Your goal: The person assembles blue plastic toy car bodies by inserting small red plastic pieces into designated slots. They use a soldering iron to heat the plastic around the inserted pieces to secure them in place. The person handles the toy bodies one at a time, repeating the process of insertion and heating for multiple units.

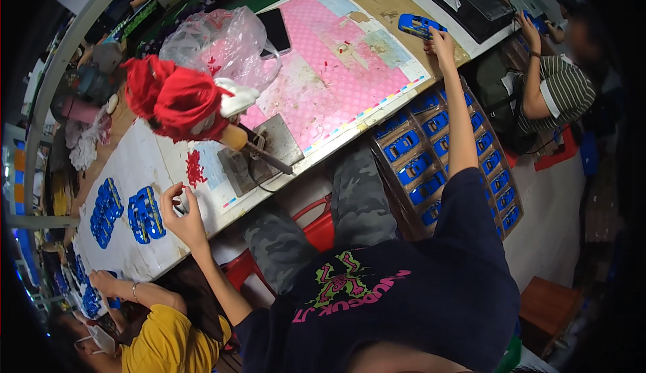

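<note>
My right hand [441,48] is stretched out to the far right of the table, its fingers closed on one end of a blue toy car [420,25]. On the left, my left hand [183,221] is at the table with thumb and forefinger curled toward each other. A tiny red speck shows at those fingertips, apparently a small red piece. Just beyond them lies a heap of small red pieces [195,169]. Left of this hand, blue toy cars stand in a near row [146,215] and a farther row [106,213].
A device wrapped in red cloth [178,100] stands over a metal plate [279,141]. Behind it are a clear plastic bag [222,43] and a phone [274,31]. A tray of blue cars [457,164] sits at my right, a black box [464,3] beyond. Co-workers sit on both sides.
</note>
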Available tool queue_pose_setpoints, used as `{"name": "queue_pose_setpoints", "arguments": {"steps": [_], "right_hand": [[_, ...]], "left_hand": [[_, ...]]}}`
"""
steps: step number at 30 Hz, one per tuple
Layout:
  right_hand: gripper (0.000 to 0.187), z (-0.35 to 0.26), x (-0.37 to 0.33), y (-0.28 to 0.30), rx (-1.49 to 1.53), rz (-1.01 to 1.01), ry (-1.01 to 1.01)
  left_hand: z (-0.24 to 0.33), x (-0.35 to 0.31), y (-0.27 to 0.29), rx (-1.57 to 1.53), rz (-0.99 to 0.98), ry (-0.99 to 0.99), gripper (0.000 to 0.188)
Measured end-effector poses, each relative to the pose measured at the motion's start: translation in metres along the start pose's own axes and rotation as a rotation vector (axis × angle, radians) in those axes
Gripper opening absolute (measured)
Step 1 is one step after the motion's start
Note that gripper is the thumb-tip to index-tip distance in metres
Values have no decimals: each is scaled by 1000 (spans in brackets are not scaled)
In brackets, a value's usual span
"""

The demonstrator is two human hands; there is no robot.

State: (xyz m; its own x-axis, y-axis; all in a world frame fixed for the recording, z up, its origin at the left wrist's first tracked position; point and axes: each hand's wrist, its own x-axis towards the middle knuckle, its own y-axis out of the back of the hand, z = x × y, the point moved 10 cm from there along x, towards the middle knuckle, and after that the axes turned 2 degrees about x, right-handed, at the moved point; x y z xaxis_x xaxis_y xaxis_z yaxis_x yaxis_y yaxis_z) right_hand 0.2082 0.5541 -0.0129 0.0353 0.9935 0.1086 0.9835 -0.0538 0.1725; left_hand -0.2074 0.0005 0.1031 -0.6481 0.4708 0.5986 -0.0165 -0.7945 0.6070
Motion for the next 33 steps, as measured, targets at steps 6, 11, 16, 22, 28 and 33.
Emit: {"name": "queue_pose_setpoints", "arguments": {"steps": [6,11,16,22,28,33], "right_hand": [[30,-38,-112,10,444,-96,99],[46,-69,-240,-20,892,-256,-141],[52,-107,-339,-42,928,-635,-117],[78,-152,-416,-63,326,-913,318],[65,-185,-440,-77,60,-924,627],[60,-197,-446,-80,-33,-929,742]], "left_hand": [[-3,-16,13,-188,30,39,13],[32,-28,43,-220,77,19,17],[64,-43,34,-496,5,51,18],[116,-65,-21,-977,-415,159,20],[146,-88,-64,-1301,-856,284,21],[152,-99,-69,-1313,-1017,263,20]]}}
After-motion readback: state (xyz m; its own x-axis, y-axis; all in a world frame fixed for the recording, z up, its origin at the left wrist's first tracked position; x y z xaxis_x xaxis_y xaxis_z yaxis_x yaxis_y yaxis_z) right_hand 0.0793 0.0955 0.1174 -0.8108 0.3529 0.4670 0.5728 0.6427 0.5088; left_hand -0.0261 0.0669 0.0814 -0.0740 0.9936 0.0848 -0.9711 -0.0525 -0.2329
